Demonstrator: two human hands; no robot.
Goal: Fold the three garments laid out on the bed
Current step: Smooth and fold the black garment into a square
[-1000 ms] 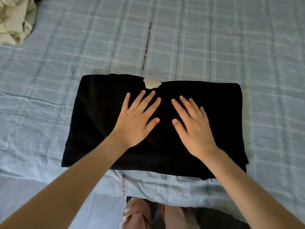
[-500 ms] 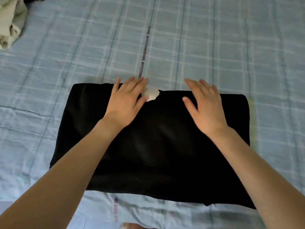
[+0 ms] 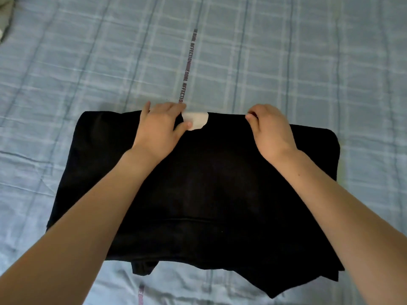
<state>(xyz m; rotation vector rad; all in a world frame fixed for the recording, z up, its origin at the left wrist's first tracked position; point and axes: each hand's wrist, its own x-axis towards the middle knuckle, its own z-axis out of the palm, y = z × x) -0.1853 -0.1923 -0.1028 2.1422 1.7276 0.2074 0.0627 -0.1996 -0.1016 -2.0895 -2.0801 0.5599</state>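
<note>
Hands and bare forearms reach forward from the bottom of the head view onto a black garment [image 3: 211, 194], which lies folded into a wide rectangle on a bed covered by a pale blue plaid sheet [image 3: 286, 62]. The garment fills the space under and between both arms, with its near edge uneven and a few corners of dark cloth hanging out closest to the person.

At the garment's far edge, the left hand [image 3: 159, 126] rests palm down with its fingers curled over the fold, so the fingertips are hidden behind the cloth. Its thumb touches a small white label [image 3: 196, 120] that sits just beside it, between the two hands. The right hand [image 3: 269, 130] is set well apart from the left, at the same far edge, with its fingers bent and closed around the edge of the fabric, thumb on top. Both hands appear to grip the fold rather than lie flat.

Beyond the hands, a printed stripe of lettering [image 3: 187, 67] runs away across the sheet, starting just past the left hand. Far beyond the left hand, at the upper corner of the view, a sliver of light-coloured cloth [image 3: 4, 18] shows; what it is cannot be told.
</note>
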